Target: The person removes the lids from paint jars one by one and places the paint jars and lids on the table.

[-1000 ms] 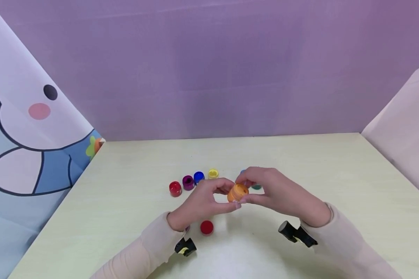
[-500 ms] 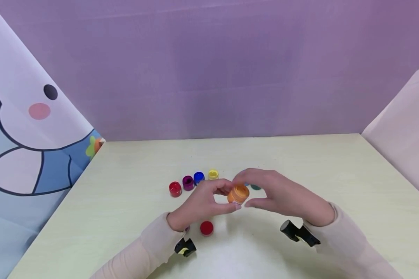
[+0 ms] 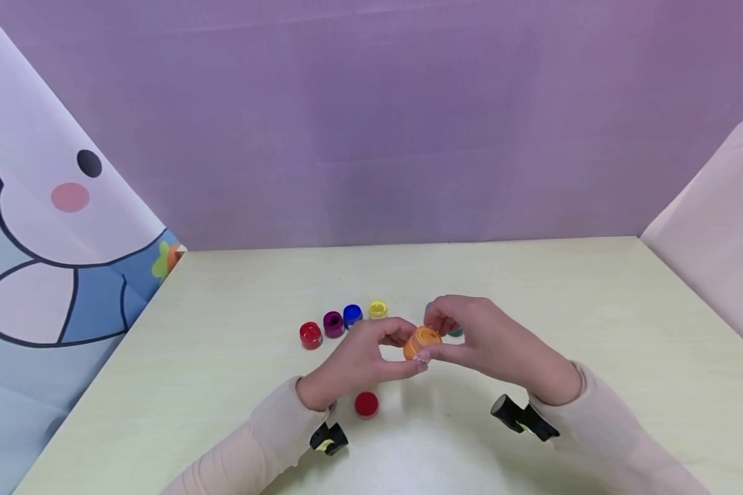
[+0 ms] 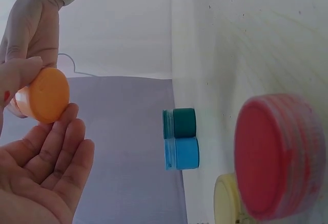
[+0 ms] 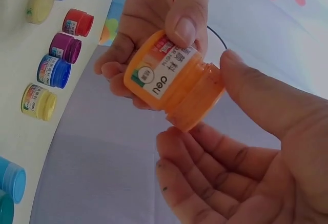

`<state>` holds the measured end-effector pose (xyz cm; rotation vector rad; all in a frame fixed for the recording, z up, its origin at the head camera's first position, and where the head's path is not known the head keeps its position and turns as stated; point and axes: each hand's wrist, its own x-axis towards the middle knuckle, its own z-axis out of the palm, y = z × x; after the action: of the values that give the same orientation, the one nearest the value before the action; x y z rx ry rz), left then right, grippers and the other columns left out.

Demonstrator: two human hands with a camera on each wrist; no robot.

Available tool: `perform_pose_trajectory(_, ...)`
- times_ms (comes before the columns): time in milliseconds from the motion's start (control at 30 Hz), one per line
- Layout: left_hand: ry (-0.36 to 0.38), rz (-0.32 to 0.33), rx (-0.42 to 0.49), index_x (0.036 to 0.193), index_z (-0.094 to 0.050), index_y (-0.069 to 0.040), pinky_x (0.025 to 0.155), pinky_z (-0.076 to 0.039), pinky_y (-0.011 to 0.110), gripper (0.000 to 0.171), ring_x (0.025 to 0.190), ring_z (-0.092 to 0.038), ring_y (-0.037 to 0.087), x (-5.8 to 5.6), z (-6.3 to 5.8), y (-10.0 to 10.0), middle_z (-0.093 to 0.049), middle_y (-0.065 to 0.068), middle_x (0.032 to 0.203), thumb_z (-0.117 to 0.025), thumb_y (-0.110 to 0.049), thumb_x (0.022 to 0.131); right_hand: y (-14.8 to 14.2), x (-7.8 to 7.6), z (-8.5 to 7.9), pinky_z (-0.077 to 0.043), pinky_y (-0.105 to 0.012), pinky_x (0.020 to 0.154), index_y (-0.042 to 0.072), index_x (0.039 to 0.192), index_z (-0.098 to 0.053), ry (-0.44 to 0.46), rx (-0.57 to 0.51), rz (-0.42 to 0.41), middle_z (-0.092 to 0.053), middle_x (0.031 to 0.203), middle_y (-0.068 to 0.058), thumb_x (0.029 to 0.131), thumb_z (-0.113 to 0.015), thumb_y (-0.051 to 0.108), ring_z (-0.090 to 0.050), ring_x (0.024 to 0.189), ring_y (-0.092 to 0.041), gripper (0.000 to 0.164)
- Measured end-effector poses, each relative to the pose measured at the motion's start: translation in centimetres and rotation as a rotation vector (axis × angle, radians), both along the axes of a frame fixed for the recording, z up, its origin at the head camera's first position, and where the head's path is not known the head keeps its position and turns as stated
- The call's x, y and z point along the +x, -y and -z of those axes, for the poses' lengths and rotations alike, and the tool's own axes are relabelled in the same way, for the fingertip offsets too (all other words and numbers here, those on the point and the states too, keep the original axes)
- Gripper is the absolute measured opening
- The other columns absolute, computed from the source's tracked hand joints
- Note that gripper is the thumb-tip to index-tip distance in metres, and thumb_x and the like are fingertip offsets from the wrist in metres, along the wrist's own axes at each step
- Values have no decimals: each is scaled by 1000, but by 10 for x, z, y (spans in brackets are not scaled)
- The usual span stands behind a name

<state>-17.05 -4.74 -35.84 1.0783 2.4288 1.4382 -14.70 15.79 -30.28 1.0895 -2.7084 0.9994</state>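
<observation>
An orange paint jar (image 3: 413,341) with a white label is held tilted in the air in the head view. My left hand (image 3: 365,354) holds its body between thumb and fingers. My right hand (image 3: 479,337) pinches the jar's other end; in the right wrist view its thumb (image 5: 246,88) is at the rim and fingertips (image 5: 177,137) touch the opposite edge. Whether that end is a lid or the bare neck, I cannot tell. The left wrist view shows the flat orange bottom (image 4: 49,96) of the jar.
Red (image 3: 311,335), purple (image 3: 333,324), blue (image 3: 352,315) and yellow (image 3: 378,309) jars stand behind my left hand. Green (image 4: 185,123) and light blue (image 4: 187,153) jars stand side by side, mostly hidden by my right hand. A round red piece (image 3: 367,404) lies near my left wrist.
My right fingers moved off the orange jar's rim half a second ago and now pinch it again, the hand slightly further left. My left hand has stayed still.
</observation>
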Motion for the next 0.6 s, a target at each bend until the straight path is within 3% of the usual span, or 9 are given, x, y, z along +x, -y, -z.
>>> perform_pose_trajectory(367, 2, -1, -2, 105, -62, -19, 78, -47, 30, 31, 86, -55, 4, 0, 0, 1, -61, -15, 94, -72, -30, 77, -5, -2, -1, -47, -24, 77, 13, 101, -57, -36, 6, -122, -56, 93, 10, 76, -72, 14, -56, 87, -5, 29)
perform_pose_trajectory(600, -9, 13, 18, 106, -61, -19, 78, -47, 33, 32, 86, -55, 5, 1, 0, 0, -61, -16, 95, -72, -29, 77, -5, -4, -1, -47, -26, 77, 12, 108, -57, -126, -8, -257, -56, 101, 6, 77, -68, 2, -52, 90, -8, 34)
